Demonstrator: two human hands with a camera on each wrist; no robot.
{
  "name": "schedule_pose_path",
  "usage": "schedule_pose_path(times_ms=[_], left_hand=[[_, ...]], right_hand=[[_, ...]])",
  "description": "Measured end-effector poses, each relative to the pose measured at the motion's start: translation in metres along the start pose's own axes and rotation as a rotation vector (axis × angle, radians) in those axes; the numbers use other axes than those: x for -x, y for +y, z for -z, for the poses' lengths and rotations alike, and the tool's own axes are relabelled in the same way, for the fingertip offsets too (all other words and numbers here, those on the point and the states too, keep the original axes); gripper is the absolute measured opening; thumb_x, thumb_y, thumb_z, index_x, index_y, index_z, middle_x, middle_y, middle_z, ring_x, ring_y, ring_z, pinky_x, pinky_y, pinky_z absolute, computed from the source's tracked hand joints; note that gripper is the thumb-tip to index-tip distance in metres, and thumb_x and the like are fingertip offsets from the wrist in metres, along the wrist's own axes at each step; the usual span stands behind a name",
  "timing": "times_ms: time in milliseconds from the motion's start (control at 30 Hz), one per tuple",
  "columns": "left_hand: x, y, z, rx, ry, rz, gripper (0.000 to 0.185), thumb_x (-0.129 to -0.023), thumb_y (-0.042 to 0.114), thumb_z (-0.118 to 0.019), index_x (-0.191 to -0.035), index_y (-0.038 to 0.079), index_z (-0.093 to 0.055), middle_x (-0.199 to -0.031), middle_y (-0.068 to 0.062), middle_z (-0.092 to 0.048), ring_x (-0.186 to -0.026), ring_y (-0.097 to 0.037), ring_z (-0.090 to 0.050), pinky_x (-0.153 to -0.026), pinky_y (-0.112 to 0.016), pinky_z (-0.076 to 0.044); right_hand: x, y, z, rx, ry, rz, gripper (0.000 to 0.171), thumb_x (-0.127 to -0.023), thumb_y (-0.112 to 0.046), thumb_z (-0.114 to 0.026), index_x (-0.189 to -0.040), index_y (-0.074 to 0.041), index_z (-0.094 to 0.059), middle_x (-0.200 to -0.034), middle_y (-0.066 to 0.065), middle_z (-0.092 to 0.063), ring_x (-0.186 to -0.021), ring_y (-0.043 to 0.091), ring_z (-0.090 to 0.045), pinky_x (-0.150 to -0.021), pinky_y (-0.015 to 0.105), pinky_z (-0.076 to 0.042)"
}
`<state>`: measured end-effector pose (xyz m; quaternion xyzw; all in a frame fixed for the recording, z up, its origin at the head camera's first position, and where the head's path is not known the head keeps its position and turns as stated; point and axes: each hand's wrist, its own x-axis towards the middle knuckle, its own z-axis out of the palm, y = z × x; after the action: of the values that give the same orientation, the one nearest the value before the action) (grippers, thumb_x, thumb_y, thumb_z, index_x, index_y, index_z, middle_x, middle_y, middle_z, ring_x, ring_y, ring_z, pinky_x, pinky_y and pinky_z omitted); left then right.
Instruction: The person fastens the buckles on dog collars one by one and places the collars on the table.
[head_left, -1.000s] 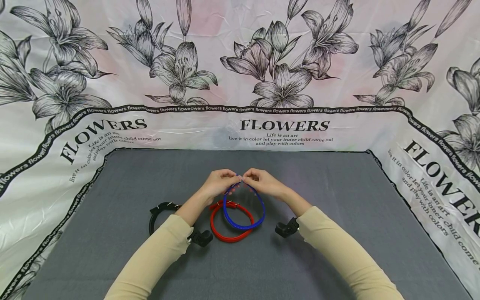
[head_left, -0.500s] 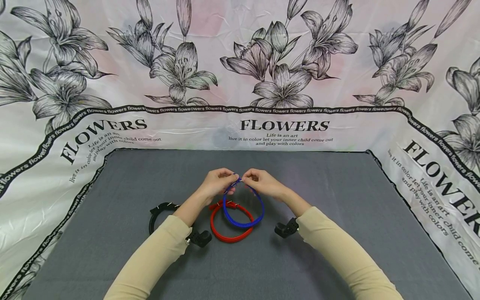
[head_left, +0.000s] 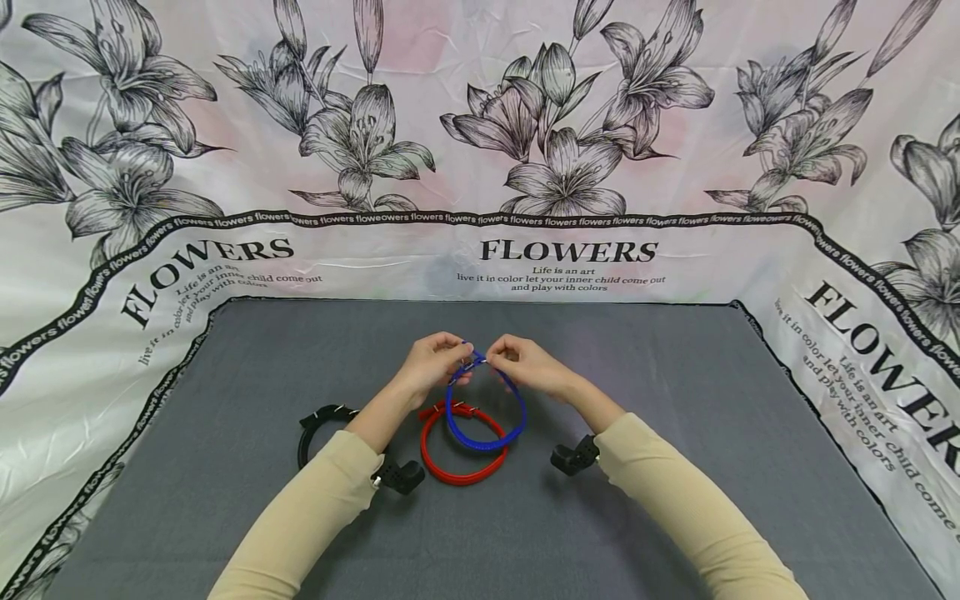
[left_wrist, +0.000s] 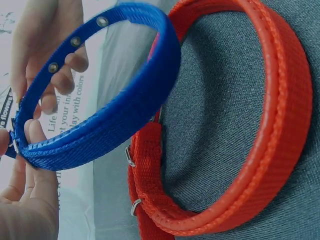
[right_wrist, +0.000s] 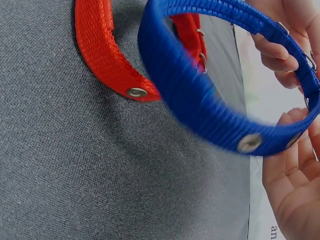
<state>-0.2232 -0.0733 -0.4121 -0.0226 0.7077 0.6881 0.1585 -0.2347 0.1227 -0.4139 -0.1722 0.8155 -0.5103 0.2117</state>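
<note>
A blue collar (head_left: pixel 483 446) with metal eyelets hangs as a loop between both hands, raised above the cloth. My left hand (head_left: pixel 427 368) pinches the strap end near the metal buckle (left_wrist: pixel 16 146), which shows at the far left of the left wrist view. Fingers of my right hand (head_left: pixel 528 365) pinch the band close to that buckle on the other side. Below the loop lies a red collar (head_left: pixel 461 479), buckled into a ring, with two metal loops at its closure. The blue loop overlaps it in all views.
A black collar (head_left: pixel 303 450) lies to the left, partly hidden by the left forearm. Dark wrist cameras (head_left: pixel 573 456) jut inward from both sleeves. The grey cloth (head_left: pixel 675 375) meets a flower-printed sheet (head_left: pixel 570 258) at the back.
My left hand has shifted slightly up and left, drawing the strap end through, so more blue strap shows between the hands. The loop has risen and narrowed a little.
</note>
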Motion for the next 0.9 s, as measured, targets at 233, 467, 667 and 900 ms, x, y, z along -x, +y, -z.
schedule_pose_path(times_ms=[233,467,667,900], left_hand=[[-0.002,-0.001,-0.002,0.009,-0.008,0.009,0.022,-0.089,0.019,-0.061,-0.105,0.004,-0.059,-0.090,-0.009,-0.061,-0.071,-0.019,-0.067,-0.069,-0.032,-0.055],[-0.001,0.000,-0.003,-0.002,-0.020,0.016,0.024,-0.088,0.022,-0.063,-0.105,0.005,-0.059,-0.090,-0.009,-0.061,-0.074,-0.022,-0.067,-0.077,-0.039,-0.054],[0.000,0.002,-0.004,0.009,-0.015,0.012,0.022,-0.090,0.021,-0.061,-0.104,0.005,-0.059,-0.088,-0.009,-0.059,-0.069,-0.018,-0.066,-0.074,-0.037,-0.055],[-0.001,0.000,-0.006,0.013,-0.019,0.016,0.022,-0.090,0.022,-0.061,-0.104,0.005,-0.058,-0.090,-0.009,-0.059,-0.072,-0.021,-0.066,-0.072,-0.034,-0.055]], right_hand=[[0.000,-0.004,-0.002,-0.077,0.025,0.009,0.031,-0.096,-0.024,-0.051,-0.123,-0.009,-0.049,-0.115,0.020,-0.052,-0.097,0.041,-0.055,-0.075,0.050,-0.051],[-0.001,-0.006,-0.003,-0.032,0.052,0.000,0.029,-0.094,-0.026,-0.054,-0.119,-0.012,-0.053,-0.109,0.011,-0.055,-0.090,0.038,-0.059,-0.073,0.048,-0.052],[-0.004,-0.005,0.000,0.000,0.012,-0.008,0.030,-0.094,-0.027,-0.054,-0.119,-0.011,-0.057,-0.099,0.017,-0.058,-0.075,0.038,-0.061,-0.065,0.041,-0.053],[0.002,-0.016,0.000,0.027,-0.012,-0.012,0.031,-0.094,-0.026,-0.053,-0.118,-0.008,-0.058,-0.101,0.016,-0.059,-0.075,0.044,-0.059,-0.059,0.039,-0.051]])
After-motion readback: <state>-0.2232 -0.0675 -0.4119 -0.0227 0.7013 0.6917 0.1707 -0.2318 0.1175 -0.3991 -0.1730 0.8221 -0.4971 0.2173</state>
